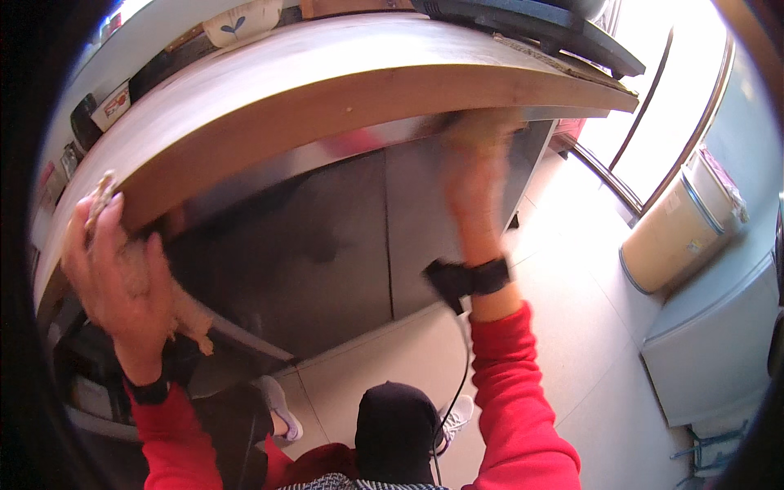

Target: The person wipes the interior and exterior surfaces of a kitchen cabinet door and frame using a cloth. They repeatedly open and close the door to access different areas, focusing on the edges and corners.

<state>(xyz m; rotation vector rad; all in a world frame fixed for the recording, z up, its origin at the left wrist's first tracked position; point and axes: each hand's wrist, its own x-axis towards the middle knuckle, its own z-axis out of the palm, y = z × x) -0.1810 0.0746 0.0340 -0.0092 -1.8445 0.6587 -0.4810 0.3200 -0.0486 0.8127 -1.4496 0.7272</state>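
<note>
My left hand [125, 275] is at the left corner of a pale countertop [294, 55], its fingers spread over a wrinkled beige cloth [193, 324] that hangs below the palm. A bit of the cloth shows between the fingertips at the counter's edge. My right hand [481, 165], blurred, reaches up to the underside of the counter's brown front edge, above dark cabinet doors [318, 251]. Something yellowish-brown and blurred is at its fingers; I cannot tell what it is. Black straps circle both wrists, and a cable runs down from the right one.
A black stove-like appliance [533, 30] stands at the counter's back right. A white bowl with a leaf pattern [242, 24] and small containers line the back. On the tiled floor at the right are a tan barrel-shaped bin [670, 233] and a pale, box-shaped cabinet or appliance [710, 337].
</note>
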